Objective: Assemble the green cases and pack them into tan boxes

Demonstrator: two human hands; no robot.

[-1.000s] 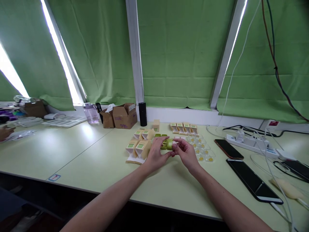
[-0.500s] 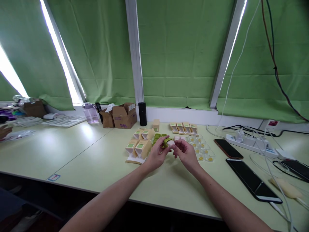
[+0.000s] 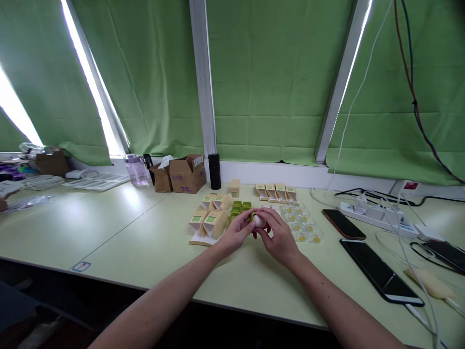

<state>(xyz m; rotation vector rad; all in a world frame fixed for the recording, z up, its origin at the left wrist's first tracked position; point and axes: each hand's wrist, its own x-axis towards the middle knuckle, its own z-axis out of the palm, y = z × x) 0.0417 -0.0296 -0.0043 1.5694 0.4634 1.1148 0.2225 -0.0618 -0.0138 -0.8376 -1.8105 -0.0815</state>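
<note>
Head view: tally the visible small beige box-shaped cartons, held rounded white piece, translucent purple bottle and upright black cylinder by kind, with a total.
Small beige box-shaped cartons: 9
Rounded white piece, held: 1
Translucent purple bottle: 1
Upright black cylinder: 1
Total: 12

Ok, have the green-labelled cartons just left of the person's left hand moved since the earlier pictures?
No, the cartons show no visible shift in any direction against the blue-edged sticker on the table.

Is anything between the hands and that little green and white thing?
No, nothing visible is in the way: the left hand and right hand both hold the small green-and-white piece between them.
</note>
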